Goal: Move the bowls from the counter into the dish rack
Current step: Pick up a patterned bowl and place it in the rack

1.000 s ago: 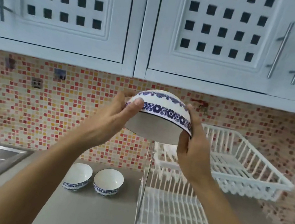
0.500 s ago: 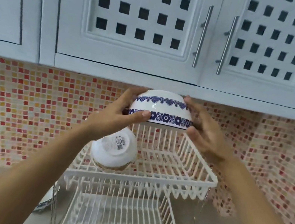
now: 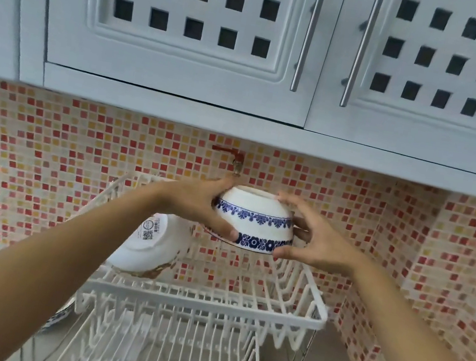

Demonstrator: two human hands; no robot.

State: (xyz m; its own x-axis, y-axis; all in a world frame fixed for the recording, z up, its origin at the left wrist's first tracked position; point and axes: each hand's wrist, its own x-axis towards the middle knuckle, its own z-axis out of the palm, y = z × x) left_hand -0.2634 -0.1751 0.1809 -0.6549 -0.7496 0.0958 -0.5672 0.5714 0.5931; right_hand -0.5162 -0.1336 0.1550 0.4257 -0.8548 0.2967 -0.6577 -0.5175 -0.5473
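A white bowl with blue floral bands (image 3: 254, 224) is held upside down between both hands, over the upper tier of the white dish rack (image 3: 209, 301). My left hand (image 3: 195, 201) grips its left side and my right hand (image 3: 319, 242) its right side. Another white bowl (image 3: 152, 244) with a barcode label on its base leans tilted in the left part of the upper tier. The rim of a blue-patterned bowl (image 3: 60, 316) peeks out on the counter left of the rack, mostly hidden by my left forearm.
The rack's lower tier (image 3: 161, 354) lies below. White wall cabinets (image 3: 190, 44) hang close overhead. A red tap (image 3: 232, 158) sticks out of the mosaic tile wall just above the held bowl. A tiled corner wall stands to the right.
Both hands have lowered the upside-down bowl toward the rack's upper tier and shifted it right. The view has come closer to the rack.
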